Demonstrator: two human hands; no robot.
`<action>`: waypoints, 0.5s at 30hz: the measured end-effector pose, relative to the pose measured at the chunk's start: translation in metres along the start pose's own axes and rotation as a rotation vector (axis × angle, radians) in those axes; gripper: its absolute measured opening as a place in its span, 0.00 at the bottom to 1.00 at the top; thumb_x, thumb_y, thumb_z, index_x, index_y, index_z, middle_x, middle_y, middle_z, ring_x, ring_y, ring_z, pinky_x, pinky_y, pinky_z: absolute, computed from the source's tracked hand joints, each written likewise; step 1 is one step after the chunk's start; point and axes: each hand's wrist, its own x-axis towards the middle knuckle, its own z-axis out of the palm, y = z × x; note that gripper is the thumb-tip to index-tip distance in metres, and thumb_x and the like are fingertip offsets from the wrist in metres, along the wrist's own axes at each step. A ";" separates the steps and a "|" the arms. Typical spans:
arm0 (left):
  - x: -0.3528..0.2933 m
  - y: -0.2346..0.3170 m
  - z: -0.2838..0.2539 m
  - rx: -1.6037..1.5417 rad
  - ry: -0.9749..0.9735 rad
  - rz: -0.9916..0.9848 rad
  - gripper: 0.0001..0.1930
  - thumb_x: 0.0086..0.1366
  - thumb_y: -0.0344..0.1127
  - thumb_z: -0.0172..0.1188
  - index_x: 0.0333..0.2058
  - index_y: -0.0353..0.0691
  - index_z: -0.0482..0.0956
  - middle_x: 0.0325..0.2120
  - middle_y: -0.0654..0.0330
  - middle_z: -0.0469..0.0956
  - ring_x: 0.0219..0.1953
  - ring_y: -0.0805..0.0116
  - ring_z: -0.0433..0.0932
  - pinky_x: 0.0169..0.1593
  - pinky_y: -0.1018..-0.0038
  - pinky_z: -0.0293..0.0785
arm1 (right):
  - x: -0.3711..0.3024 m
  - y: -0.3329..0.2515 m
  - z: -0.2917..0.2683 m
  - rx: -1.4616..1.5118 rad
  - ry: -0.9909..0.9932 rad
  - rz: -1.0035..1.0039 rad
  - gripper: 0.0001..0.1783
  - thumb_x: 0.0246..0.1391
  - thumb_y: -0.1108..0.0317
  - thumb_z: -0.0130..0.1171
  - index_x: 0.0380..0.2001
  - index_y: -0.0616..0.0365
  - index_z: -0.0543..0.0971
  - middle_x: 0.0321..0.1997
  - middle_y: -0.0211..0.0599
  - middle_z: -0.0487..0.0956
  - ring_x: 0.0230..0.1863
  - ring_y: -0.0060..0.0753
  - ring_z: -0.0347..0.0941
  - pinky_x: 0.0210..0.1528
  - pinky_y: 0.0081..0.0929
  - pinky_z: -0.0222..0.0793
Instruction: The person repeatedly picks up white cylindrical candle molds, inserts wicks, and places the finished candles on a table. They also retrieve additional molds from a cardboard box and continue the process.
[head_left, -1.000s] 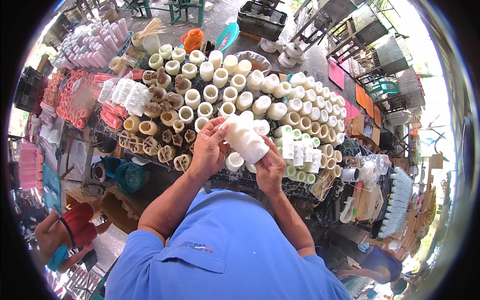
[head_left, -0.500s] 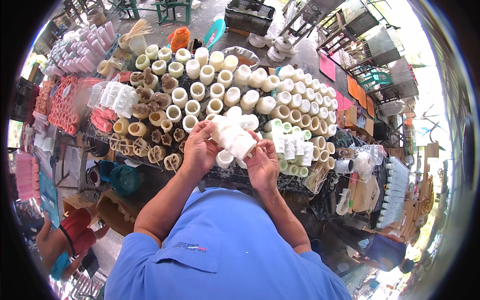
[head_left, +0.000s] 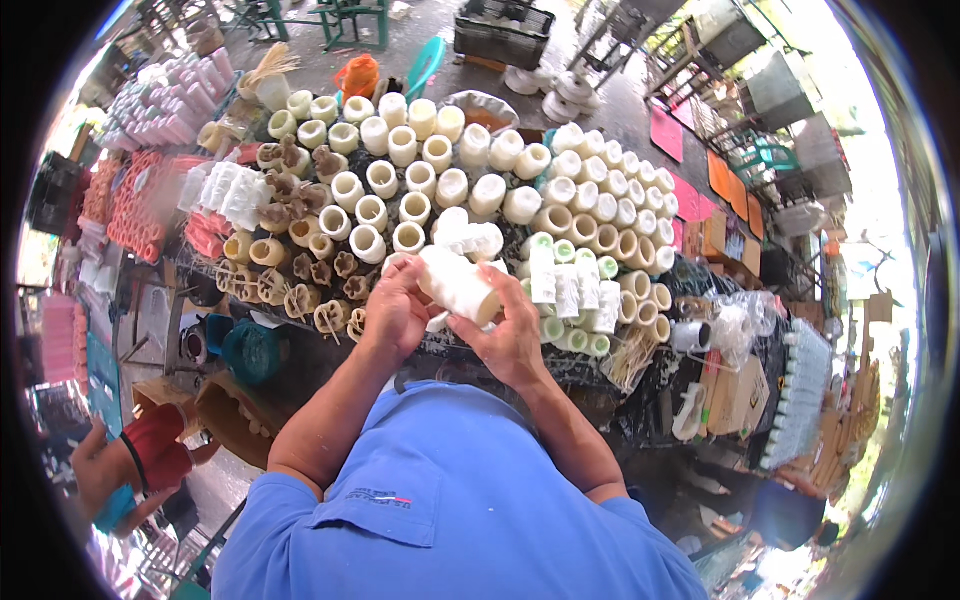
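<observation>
Over the table's near edge I hold a white, cream-ended cylinder (head_left: 458, 283), perhaps a candle or a mould; I cannot tell which. My left hand (head_left: 394, 308) grips its left end with the fingers bent. Around its right end close the fingers and thumb of my right hand (head_left: 508, 328). Just beyond it, white rounded pieces (head_left: 468, 236) lie on the table. To the right of my right hand is a group of white embossed cylinders (head_left: 575, 290) resting on green-rimmed ones.
Rows of hollow cream cylinders (head_left: 415, 180) cover the table. Brown flower-shaped pieces (head_left: 303, 268) stand at the left, near pink tubes (head_left: 140, 225). A teal basin (head_left: 250, 355) is below on the left. Other people are at the lower left (head_left: 155, 450) and lower right (head_left: 780, 510).
The cylinder has turned in my hands, and its cream end now shows at the right. My right hand has shifted left and wrapped further round it.
</observation>
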 end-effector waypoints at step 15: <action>0.059 0.077 -0.102 0.307 0.085 0.185 0.16 0.75 0.36 0.64 0.54 0.31 0.81 0.45 0.58 0.85 0.46 0.69 0.84 0.50 0.70 0.81 | 0.172 -0.022 0.089 -0.327 -0.213 -0.292 0.32 0.48 0.70 0.72 0.59 0.61 0.77 0.56 0.56 0.79 0.54 0.62 0.79 0.57 0.51 0.77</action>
